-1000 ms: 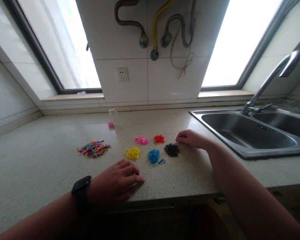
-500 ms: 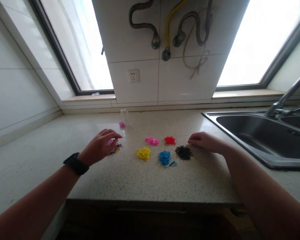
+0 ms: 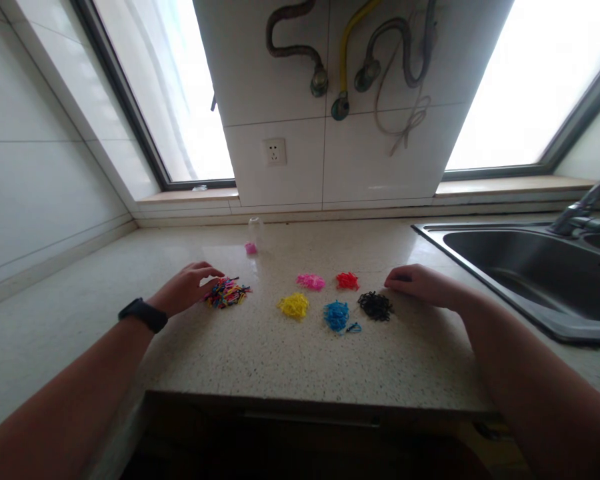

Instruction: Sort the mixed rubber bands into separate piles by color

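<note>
My left hand (image 3: 193, 287), with a dark watch on its wrist, reaches to the left side of a mixed-colour pile of small rubber bands (image 3: 229, 293). Its thumb and forefinger look parted at the pile's edge; the other fingers are partly hidden. My right hand (image 3: 415, 283) rests on the counter with its fingers curled together and nothing visible in them. Just left of it lies a black pile (image 3: 375, 306). Between the hands are a red pile (image 3: 347, 281), a pink pile (image 3: 311, 282), a yellow pile (image 3: 294, 306) and a blue pile (image 3: 336, 315).
Behind the mixed pile stands a clear container (image 3: 255, 230) beside a small pink object (image 3: 251, 248). A few dark blue bands (image 3: 353, 328) lie apart near the blue pile. The steel sink (image 3: 510, 267) is at the right, and the counter's front edge (image 3: 320, 401) runs below.
My left hand has drawn back left and uncovered most of the mixed pile. My right hand keeps its place beside the black pile. The view has shifted slightly.
</note>
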Demonstrator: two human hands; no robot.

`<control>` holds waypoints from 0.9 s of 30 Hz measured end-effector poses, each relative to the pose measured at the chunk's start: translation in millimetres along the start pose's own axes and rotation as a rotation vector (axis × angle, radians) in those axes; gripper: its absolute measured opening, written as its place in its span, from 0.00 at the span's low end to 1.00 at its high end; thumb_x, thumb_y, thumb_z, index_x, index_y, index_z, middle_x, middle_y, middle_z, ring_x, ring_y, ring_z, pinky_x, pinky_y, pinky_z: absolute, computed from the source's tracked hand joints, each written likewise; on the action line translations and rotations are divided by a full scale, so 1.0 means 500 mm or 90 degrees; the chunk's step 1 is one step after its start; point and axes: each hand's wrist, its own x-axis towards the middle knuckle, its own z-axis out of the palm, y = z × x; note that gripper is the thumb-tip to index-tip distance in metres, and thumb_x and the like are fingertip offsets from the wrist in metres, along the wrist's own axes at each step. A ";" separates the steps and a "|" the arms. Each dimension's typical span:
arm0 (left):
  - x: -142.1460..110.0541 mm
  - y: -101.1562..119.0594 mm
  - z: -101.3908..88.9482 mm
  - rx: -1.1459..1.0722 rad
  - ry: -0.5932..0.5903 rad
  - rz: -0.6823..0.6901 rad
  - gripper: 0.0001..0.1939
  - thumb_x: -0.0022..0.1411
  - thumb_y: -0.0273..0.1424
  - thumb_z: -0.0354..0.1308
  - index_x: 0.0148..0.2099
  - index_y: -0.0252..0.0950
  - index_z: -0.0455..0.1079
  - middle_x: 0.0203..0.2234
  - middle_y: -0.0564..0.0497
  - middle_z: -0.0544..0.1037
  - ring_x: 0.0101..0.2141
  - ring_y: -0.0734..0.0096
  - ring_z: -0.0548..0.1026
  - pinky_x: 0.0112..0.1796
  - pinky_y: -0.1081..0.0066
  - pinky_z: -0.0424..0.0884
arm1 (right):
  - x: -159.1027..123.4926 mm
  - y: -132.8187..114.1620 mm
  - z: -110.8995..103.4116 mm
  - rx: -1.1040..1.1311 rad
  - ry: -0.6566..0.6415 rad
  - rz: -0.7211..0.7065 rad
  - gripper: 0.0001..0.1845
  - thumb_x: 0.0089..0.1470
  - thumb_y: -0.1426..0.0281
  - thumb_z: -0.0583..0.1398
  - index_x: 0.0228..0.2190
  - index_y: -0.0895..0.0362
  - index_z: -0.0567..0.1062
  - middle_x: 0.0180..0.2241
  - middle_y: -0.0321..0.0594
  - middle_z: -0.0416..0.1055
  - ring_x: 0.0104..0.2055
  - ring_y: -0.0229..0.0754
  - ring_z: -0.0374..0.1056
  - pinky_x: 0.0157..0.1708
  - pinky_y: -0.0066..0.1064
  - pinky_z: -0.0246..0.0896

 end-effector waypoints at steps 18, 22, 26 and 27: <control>0.003 -0.005 0.002 0.020 0.059 0.011 0.16 0.69 0.41 0.51 0.42 0.38 0.77 0.39 0.46 0.79 0.40 0.62 0.74 0.45 0.63 0.70 | 0.002 0.005 -0.001 -0.022 -0.017 0.006 0.22 0.56 0.51 0.57 0.35 0.56 0.79 0.34 0.43 0.79 0.37 0.48 0.71 0.38 0.36 0.63; 0.004 0.013 -0.004 0.012 0.076 0.005 0.15 0.69 0.39 0.51 0.43 0.37 0.76 0.37 0.46 0.79 0.38 0.63 0.74 0.43 0.64 0.70 | 0.006 0.014 0.000 -0.016 -0.021 0.009 0.22 0.56 0.51 0.57 0.36 0.56 0.79 0.35 0.43 0.79 0.37 0.47 0.71 0.37 0.36 0.63; 0.006 0.026 -0.005 -0.014 0.097 -0.016 0.15 0.68 0.39 0.52 0.44 0.37 0.76 0.38 0.46 0.80 0.36 0.64 0.75 0.39 0.66 0.71 | 0.005 0.011 -0.001 -0.017 -0.019 -0.001 0.22 0.56 0.52 0.57 0.36 0.56 0.79 0.35 0.42 0.79 0.37 0.47 0.71 0.39 0.36 0.63; 0.007 0.029 -0.005 -0.024 0.104 -0.025 0.15 0.68 0.39 0.52 0.44 0.38 0.76 0.37 0.47 0.80 0.35 0.65 0.75 0.38 0.66 0.71 | 0.004 0.009 -0.001 -0.019 -0.018 0.000 0.21 0.56 0.52 0.58 0.36 0.56 0.79 0.35 0.43 0.79 0.37 0.47 0.71 0.38 0.35 0.63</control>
